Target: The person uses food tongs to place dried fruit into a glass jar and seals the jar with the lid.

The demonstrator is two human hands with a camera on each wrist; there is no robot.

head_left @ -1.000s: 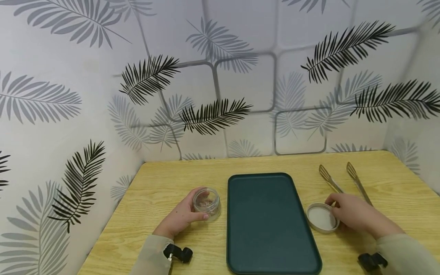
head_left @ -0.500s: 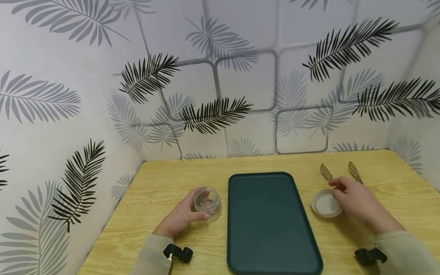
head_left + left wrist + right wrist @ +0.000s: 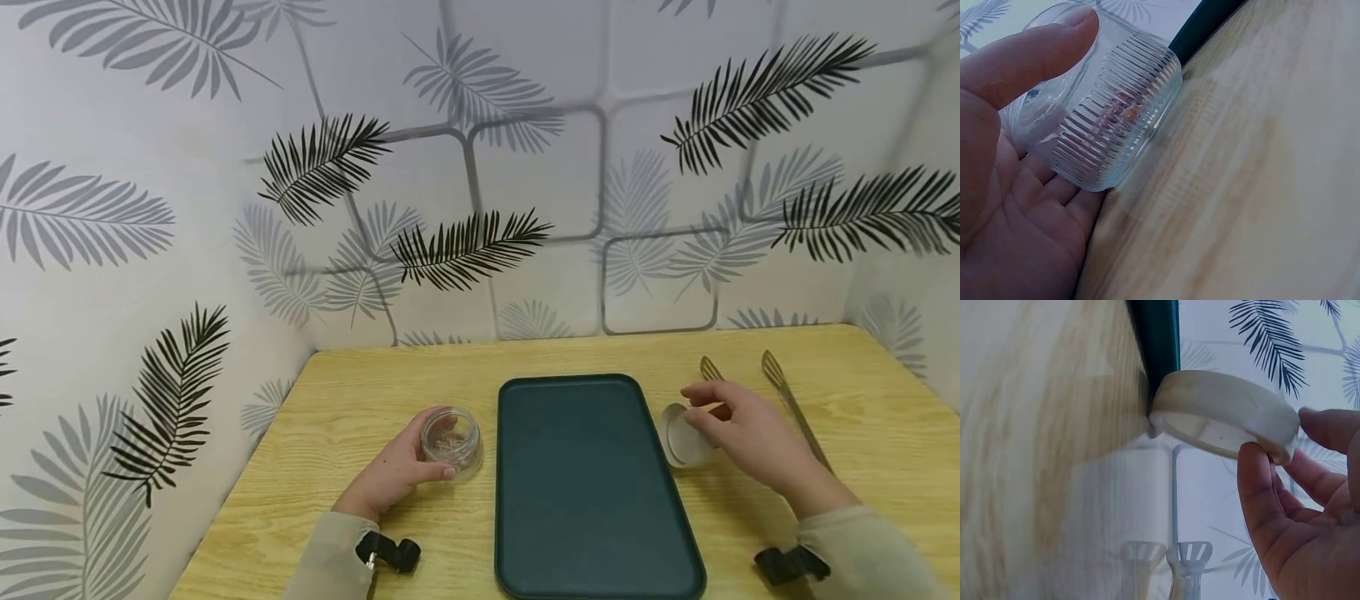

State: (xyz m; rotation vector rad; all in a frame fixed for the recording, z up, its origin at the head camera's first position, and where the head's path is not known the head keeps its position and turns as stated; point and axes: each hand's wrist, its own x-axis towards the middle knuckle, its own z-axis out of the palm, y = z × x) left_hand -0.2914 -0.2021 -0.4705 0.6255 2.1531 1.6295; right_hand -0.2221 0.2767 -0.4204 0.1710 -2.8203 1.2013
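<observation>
A round, clear glass jar (image 3: 459,460) stands on the table left of the tray, small reddish-brown bits at its bottom. My left hand (image 3: 397,471) holds it around the side, thumb at the near side, fingers behind. Ribbed glass shows on the jar (image 3: 1116,119) in the left wrist view. On the other side of the tray, my right hand (image 3: 757,437) pinches a pale round lid (image 3: 682,437) by its edge. That lid (image 3: 1229,397) is tilted, its far edge overlapping the tray's side in the right wrist view.
A dark green rectangular tray (image 3: 585,492) lies mid-table between the hands. Behind my right hand lie long metal utensil arms with slotted ends (image 3: 772,367), partly hidden by that hand. The leaf-patterned wall (image 3: 540,183) rises at the table's back edge.
My right hand has moved up and then left toward the tray with the lid, which has tipped from facing up to tilted. The left hand and jar have stayed put.
</observation>
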